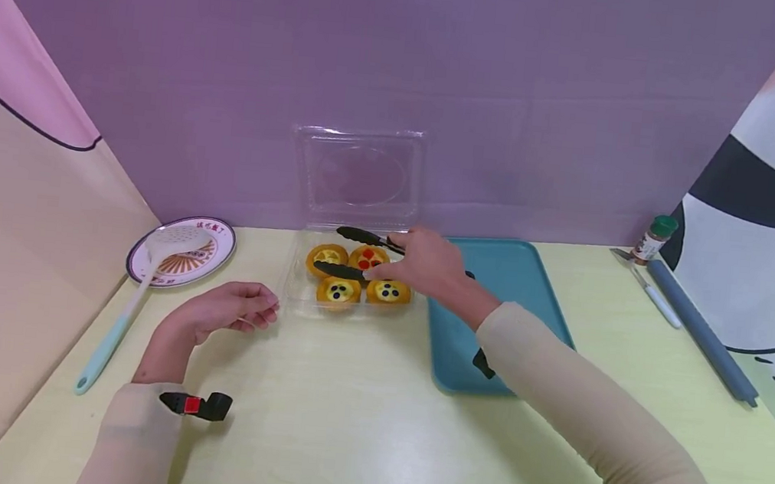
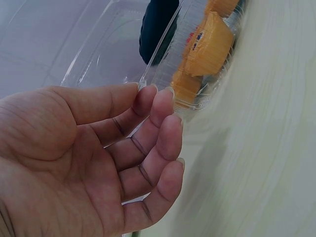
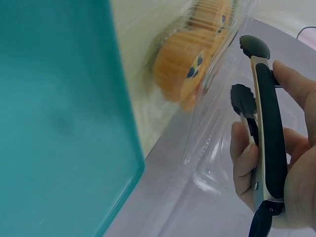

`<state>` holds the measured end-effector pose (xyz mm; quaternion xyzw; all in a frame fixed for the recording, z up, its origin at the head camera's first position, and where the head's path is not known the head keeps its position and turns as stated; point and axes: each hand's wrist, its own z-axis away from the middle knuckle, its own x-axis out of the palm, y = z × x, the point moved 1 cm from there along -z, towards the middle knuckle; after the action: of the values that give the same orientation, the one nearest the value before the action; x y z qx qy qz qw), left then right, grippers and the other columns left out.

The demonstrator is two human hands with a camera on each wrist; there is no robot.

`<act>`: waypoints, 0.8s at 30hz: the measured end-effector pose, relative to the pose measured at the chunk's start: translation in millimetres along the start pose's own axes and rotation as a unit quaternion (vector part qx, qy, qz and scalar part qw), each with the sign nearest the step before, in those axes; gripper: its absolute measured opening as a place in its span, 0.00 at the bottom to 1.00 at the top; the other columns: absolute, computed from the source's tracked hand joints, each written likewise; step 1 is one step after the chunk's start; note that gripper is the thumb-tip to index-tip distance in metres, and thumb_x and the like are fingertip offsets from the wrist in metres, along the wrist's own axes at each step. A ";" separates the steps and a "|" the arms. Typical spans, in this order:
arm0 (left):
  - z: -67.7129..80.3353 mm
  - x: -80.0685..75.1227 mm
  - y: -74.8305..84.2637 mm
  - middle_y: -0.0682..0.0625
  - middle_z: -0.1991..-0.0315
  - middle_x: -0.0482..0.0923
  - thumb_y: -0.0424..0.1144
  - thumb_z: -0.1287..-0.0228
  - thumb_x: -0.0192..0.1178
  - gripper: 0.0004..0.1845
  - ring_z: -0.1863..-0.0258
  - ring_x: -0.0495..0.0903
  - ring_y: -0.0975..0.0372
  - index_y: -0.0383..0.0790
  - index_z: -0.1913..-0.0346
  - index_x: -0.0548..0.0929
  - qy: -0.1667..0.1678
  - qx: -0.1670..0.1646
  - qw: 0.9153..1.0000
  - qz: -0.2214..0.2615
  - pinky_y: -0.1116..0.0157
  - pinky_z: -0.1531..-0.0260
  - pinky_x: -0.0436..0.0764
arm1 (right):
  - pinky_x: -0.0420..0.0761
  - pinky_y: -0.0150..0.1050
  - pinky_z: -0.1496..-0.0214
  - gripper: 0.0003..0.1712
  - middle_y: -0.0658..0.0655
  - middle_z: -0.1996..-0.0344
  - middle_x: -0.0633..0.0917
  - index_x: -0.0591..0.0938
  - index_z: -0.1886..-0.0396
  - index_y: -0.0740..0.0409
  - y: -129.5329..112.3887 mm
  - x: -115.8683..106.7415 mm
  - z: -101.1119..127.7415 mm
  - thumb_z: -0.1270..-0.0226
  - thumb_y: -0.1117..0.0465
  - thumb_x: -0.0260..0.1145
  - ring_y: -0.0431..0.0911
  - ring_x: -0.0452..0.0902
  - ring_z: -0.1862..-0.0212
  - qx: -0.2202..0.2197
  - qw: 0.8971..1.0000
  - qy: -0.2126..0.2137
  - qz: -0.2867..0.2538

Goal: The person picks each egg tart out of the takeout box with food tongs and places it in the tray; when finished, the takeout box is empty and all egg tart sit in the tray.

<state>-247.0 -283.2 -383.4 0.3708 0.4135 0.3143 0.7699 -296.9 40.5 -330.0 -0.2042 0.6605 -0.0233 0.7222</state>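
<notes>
My right hand (image 1: 427,265) grips a pair of food tongs (image 3: 269,123) with black tips and black-padded metal arms. The tongs' arms are spread apart over a clear plastic container (image 1: 300,296), whose lid (image 1: 362,174) stands up at the back. Inside sit several egg tarts, with one red-topped tart (image 1: 369,254) at the back right and blue-dotted tarts (image 1: 338,291) in front. My left hand (image 1: 232,309) hovers beside the container's front left corner, fingers loosely curved and holding nothing. In the left wrist view its fingertips (image 2: 165,96) overlap the container's edge.
To the container's right lies a blue tray (image 1: 447,355), partly under the right forearm. A patterned plate (image 1: 223,254) at left bears a skimmer (image 1: 120,326) with a light blue handle. At far right are a green-capped jar (image 1: 654,238), a white-handled utensil (image 1: 662,304) and a grey-blue bar (image 1: 704,335).
</notes>
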 end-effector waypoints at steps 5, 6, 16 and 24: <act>1.2 1.7 -1.3 0.49 0.59 0.81 0.44 0.22 0.51 0.19 0.58 0.79 0.58 0.29 0.46 0.75 -0.002 0.009 1.000 0.001 0.62 0.54 0.80 | 0.54 0.35 0.83 0.53 0.46 0.89 0.60 0.69 0.27 0.37 -12.2 6.1 -5.3 0.51 0.24 0.70 0.42 0.51 0.86 0.013 1.000 -0.019 -0.004; 1.2 1.5 -1.2 0.49 0.59 0.81 0.44 0.22 0.51 0.19 0.58 0.79 0.58 0.29 0.46 0.75 -0.001 0.009 1.000 0.000 0.63 0.54 0.80 | 0.53 0.35 0.83 0.52 0.45 0.90 0.59 0.70 0.27 0.37 -14.0 6.5 -6.1 0.51 0.24 0.70 0.42 0.51 0.86 0.015 1.000 -0.018 -0.004; 1.9 -0.4 3.5 0.49 0.59 0.81 0.44 0.22 0.51 0.19 0.59 0.79 0.58 0.28 0.46 0.75 0.005 0.009 1.000 -0.003 0.63 0.55 0.80 | 0.54 0.35 0.82 0.34 0.46 0.87 0.59 0.83 0.57 0.50 -25.1 2.8 -10.1 0.49 0.28 0.73 0.41 0.54 0.84 0.014 0.999 -0.018 -0.023; 1.9 1.8 3.2 0.48 0.59 0.80 0.43 0.22 0.51 0.18 0.59 0.79 0.58 0.29 0.45 0.75 0.005 0.005 1.000 0.004 0.63 0.55 0.80 | 0.53 0.35 0.81 0.36 0.46 0.86 0.58 0.65 0.84 0.48 -35.0 -1.1 -11.5 0.50 0.28 0.73 0.41 0.54 0.83 0.018 1.000 -0.018 0.003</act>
<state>-245.1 -280.7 -380.8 0.3748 0.4175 0.3166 0.7648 -299.9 5.8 -318.1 -0.1895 0.6474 -0.0293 0.7376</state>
